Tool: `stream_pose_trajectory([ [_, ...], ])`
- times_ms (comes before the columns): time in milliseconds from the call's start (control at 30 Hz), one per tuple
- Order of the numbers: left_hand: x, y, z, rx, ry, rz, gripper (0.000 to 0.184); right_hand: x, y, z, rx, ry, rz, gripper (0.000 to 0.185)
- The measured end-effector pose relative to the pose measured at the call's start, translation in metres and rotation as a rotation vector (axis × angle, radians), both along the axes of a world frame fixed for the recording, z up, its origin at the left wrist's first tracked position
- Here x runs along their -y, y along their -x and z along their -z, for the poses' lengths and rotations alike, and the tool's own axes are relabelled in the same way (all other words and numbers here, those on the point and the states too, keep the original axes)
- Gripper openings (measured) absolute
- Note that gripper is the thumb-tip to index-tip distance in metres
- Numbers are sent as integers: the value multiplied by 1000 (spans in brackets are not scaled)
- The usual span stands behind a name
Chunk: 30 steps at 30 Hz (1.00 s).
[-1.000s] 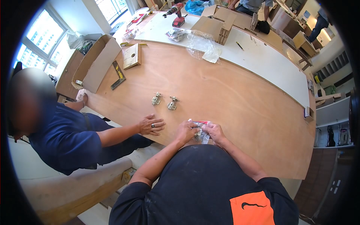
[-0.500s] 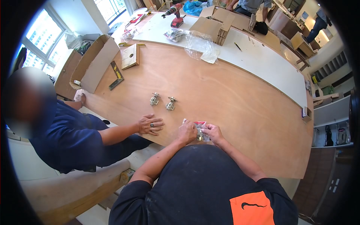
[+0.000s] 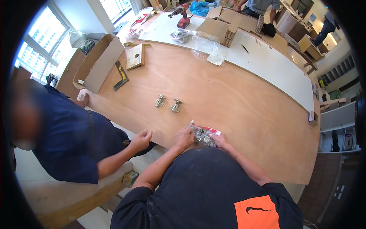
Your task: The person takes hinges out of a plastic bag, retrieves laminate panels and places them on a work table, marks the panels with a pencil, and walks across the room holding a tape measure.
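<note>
A clear plastic bag (image 3: 204, 136) with a red-and-white top strip, holding shiny metal pieces, is between my hands at the near edge of the wooden board. My left hand (image 3: 185, 137) grips its left side, fingers closed. On its right side, my right hand (image 3: 219, 140) pinches the plastic. Two metal cabinet hinges lie on the board just beyond my left hand: one hinge (image 3: 160, 100) to the left, the other hinge (image 3: 176, 105) to the right.
A co-worker's hand (image 3: 141, 140) is raised near the board's left edge. Farther off are a try square (image 3: 121, 76), a wood block with a hole (image 3: 135, 57), a long cardboard box (image 3: 100, 63), a red drill (image 3: 183, 19) and a white panel (image 3: 263, 61).
My hands have moved apart, and the bag is now spread wider, showing its red strip and metal contents. The co-worker's hand has lifted off the board and drawn back left.
</note>
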State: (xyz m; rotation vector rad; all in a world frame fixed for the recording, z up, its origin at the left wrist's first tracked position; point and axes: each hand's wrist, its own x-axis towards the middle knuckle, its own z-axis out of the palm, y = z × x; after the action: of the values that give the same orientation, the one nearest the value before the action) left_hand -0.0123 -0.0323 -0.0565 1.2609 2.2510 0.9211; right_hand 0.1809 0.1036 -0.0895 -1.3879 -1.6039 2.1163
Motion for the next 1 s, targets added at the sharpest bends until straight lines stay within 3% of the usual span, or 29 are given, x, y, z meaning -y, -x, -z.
stream_pose_trajectory([
  [200, -2, 12, -9, -64, 108, -198, 15, 3, 5, -14, 48, 21, 93, 27],
  [267, -6, 27, -4, -189, 100, -275, 23, 2, 10, -33, 138, -24, 77, 26],
  [367, -15, 58, -7, -429, -130, -276, 41, 6, 19, -59, -30, 26, 179, 27],
  [467, -27, 71, -23, -417, -12, -288, 60, 4, 24, -85, 2, 56, 147, 29],
  [567, -33, 83, -16, -443, 124, -190, 69, -5, 20, -60, 29, 47, 176, 28],
  [667, -36, 88, -1, -381, 212, -100, 67, -15, 16, -52, -136, 102, 215, 26],
  [867, -28, 93, 34, -401, -4, -90, 39, -59, 21, -68, -126, 68, 275, 27],
  [1000, -22, 80, 22, -470, 7, -81, 30, -105, 54, -79, -194, 60, 279, 27],
])
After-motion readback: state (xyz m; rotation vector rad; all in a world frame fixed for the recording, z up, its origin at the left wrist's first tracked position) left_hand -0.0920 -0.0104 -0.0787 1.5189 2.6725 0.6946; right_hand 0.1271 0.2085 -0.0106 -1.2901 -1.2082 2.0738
